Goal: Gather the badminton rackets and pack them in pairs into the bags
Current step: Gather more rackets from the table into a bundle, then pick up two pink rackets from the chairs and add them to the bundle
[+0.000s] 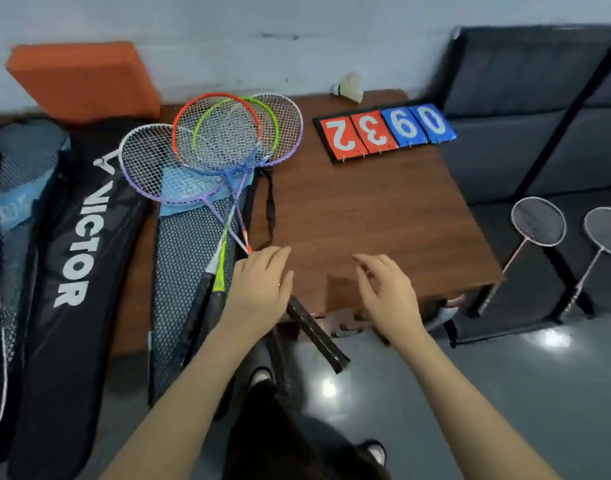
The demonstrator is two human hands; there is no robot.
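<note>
Currently your left hand (259, 289) lies palm down over the crossed shafts and handles of the racket pile, fingers loosely spread; whether it actually grips anything underneath, you cannot tell from this angle. Your right hand (383, 289) hovers over the near edge of the wooden table (366, 209), fingers curled and apart, holding nothing.

Four rackets lie fanned with heads overlapping: the orange-framed racket (207, 102) on top, the green-framed racket (273, 116) beside it, one purple-framed racket (299, 133) at the far right of the fan, another purple-framed racket (131, 171) nearest the left. Their heads rest partly on the table and partly on a mesh bag (186, 271) with a light blue top. One black handle (318, 334) juts past the table edge, over the floor.

Left of that: a black Victor bag (72, 254), then a second mesh bag (16, 188) with a racket head showing through.

Two grey rackets (539, 223) lean separately against the dark sofa (522, 116) on the right, well apart from the pile.

Far side of table: a flip scoreboard (383, 131), a shuttlecock (351, 86). An orange cushion (82, 77) stands against the wall.
</note>
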